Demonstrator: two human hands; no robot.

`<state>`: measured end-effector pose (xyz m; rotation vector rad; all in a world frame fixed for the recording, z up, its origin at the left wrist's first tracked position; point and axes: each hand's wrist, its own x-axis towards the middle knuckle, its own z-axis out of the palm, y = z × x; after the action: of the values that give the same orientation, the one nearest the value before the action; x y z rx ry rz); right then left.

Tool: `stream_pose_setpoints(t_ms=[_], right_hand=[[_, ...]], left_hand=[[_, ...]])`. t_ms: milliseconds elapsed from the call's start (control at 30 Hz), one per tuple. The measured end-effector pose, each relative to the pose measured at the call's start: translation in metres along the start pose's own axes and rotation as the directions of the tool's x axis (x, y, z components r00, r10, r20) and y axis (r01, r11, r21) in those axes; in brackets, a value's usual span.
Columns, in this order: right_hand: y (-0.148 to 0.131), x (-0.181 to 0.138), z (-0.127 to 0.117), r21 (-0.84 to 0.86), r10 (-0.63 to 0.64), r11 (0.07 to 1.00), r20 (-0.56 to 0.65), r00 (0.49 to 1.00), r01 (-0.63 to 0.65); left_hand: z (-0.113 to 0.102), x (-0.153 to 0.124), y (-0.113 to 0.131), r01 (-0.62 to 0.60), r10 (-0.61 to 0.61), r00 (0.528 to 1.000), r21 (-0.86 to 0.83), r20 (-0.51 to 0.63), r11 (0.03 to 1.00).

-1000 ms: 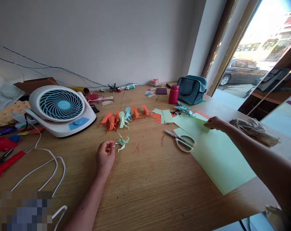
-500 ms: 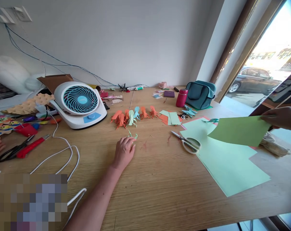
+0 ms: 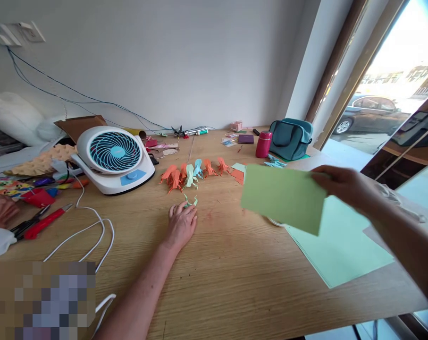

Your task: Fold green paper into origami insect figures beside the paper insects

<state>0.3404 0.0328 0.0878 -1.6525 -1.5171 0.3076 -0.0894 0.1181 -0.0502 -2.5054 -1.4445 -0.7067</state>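
Note:
My right hand [image 3: 336, 182] pinches a rectangular light-green paper sheet [image 3: 282, 198] by its upper right corner. The sheet hangs in the air above the table and hides most of the scissors [image 3: 276, 222]. My left hand [image 3: 181, 225] rests palm down on the wood, fingers loosely bent and slightly apart. At its fingertips lies a small folded green paper piece [image 3: 190, 201], partly covered by the hand. Behind it stand several folded paper figures, among them an orange figure [image 3: 173, 178], a pale-green figure [image 3: 190, 175] and a blue figure [image 3: 197, 168].
Pale-green sheets [image 3: 341, 255] lie at the right. A white fan [image 3: 116, 156] and its cord [image 3: 93, 219] are on the left. A pink bottle [image 3: 264, 144] and teal bag [image 3: 291, 139] stand at the back. Another person's hand [image 3: 0, 210] is near a red-handled tool [image 3: 46, 223].
My right hand has swung the green sheet leftward from the right side, over the scissors. My left hand stays by the small green piece. The other person's hand at the left has shifted slightly.

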Motion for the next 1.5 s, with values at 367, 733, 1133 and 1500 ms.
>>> stream_pose_setpoints(t_ms=[367,733,1133,1500], right_hand=[[0.001,0.046,0.126,-0.389,-0.219,0.897,0.027,0.975,0.212],[-0.018,-0.013,0.125,0.274,0.107,0.958,-0.079,0.991,-0.081],[-0.005,-0.058,0.17,0.61,0.235,0.631,0.438,0.868,-0.479],[-0.016,-0.06,0.161,0.339,0.131,0.848,0.61,0.781,-0.407]], left_hand=[[-0.006,-0.002,-0.02,0.116,-0.113,0.993,0.083,-0.039,0.99],[-0.011,-0.004,-0.01,0.055,-0.072,0.989,-0.129,-0.126,0.99],[-0.047,-0.012,0.047,-0.368,0.362,0.93,-0.135,-0.069,0.92],[-0.043,-0.03,0.087,-0.43,0.478,0.876,-0.349,0.061,0.833]])
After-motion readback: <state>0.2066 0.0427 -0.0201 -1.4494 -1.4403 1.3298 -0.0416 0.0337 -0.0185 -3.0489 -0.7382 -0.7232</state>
